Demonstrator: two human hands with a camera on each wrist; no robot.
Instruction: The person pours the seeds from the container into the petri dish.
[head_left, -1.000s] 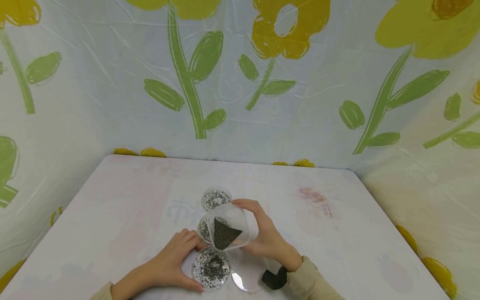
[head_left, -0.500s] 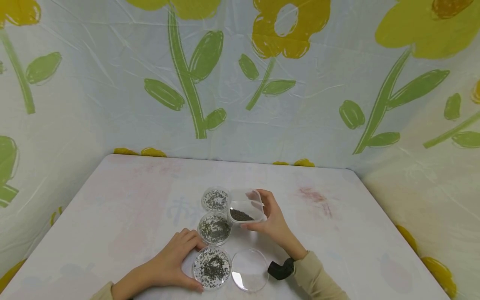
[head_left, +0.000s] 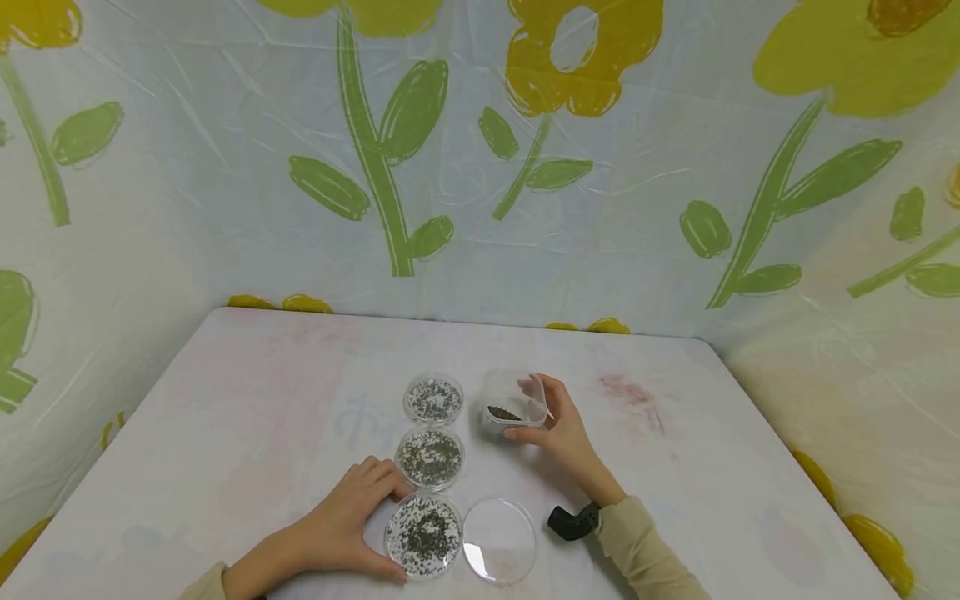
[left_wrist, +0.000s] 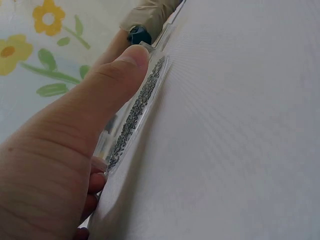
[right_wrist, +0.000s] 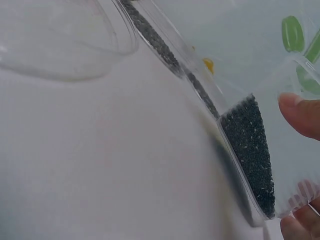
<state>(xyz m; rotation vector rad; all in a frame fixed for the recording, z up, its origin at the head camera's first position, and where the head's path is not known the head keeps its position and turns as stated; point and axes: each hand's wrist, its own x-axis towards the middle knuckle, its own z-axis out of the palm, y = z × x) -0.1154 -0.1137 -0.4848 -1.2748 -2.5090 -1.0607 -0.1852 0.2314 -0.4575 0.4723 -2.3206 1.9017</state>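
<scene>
Three clear petri dishes with dark granules stand in a column in the head view: a near dish [head_left: 423,537], a middle dish [head_left: 430,457] and a far dish [head_left: 433,398]. My left hand [head_left: 341,521] holds the near dish at its left rim, thumb in front and fingers behind. In the left wrist view the thumb [left_wrist: 125,62] lies against the dish wall. To the right of the far dish, my right hand [head_left: 558,425] grips a clear plastic container [head_left: 498,387] by its right side. Dark granules [right_wrist: 250,150] lie heaped in its lower corner.
A clear round lid [head_left: 500,542] lies flat to the right of the near dish. The black wrist device [head_left: 573,522] is beside the right sleeve. A white tabletop [head_left: 262,433] with faint stains runs back to a flower-printed curtain [head_left: 600,233].
My right hand has drawn the container from over the middle dish back to the right, turning it more upright. The middle dish now shows fully. The left hand stays at the near dish.
</scene>
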